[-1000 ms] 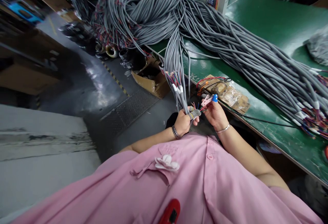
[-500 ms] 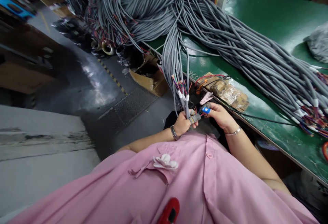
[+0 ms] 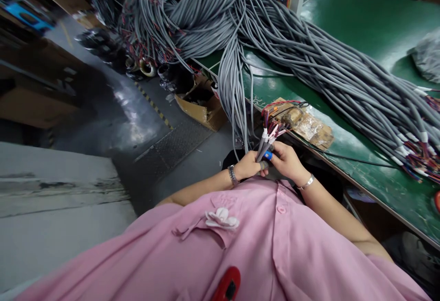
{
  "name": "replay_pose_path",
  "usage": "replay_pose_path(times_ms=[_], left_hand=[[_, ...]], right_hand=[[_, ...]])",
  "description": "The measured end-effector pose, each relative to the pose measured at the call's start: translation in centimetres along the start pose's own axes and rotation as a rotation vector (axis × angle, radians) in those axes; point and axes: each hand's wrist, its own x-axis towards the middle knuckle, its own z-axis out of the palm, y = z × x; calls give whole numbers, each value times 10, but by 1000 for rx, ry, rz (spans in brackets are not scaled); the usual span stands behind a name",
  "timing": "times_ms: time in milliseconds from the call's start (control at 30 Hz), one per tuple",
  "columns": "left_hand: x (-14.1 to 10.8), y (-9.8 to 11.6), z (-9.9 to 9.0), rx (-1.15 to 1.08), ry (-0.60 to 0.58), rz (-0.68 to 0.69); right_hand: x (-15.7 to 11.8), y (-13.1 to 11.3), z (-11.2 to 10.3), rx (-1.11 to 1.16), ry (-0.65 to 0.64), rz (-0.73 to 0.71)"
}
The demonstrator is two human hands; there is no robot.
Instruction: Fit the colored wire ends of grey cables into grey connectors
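Grey multi-core cables [image 3: 261, 147] with white-wrapped ends and loose coloured wires stand up between my hands. My left hand [image 3: 249, 165] is closed around them from the left, a grey cover on a finger. My right hand [image 3: 287, 159], with blue on the thumb, is closed against the same cables from the right. Whether it also pinches a single wire is hidden. The cables run back up to a hanging grey bunch [image 3: 231, 85] at the bench edge. A pale pink clip [image 3: 277, 132] shows just behind the wire ends.
A big heap of grey cables [image 3: 206, 21] lies across the green bench [image 3: 347, 12]. A tape-wrapped wooden block [image 3: 305, 126] with red and black wires sits at the bench edge. Below stands an open cardboard box [image 3: 197, 108]. A grey cabinet [image 3: 58, 181] is on the left.
The cable ends in my left hand have swung right, toward my right hand. My right hand has moved slightly left and down, from beside the wires onto the cables.
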Motion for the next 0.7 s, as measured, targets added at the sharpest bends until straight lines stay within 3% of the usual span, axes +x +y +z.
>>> replay_pose_path(times_ms=[167,367,500,700], left_hand=[[0,4,-2,-219,142,76],[1,4,1,-325,206,134],[-2,1,-1,-248,156,127],[-8,-5,-11,-65,36,108]], right_hand=[[-9,10,-6,32,73,75],[-9,12,8,413,100,235],[-3,1,19,505,146,291],[1,-5,22,548,12,331]])
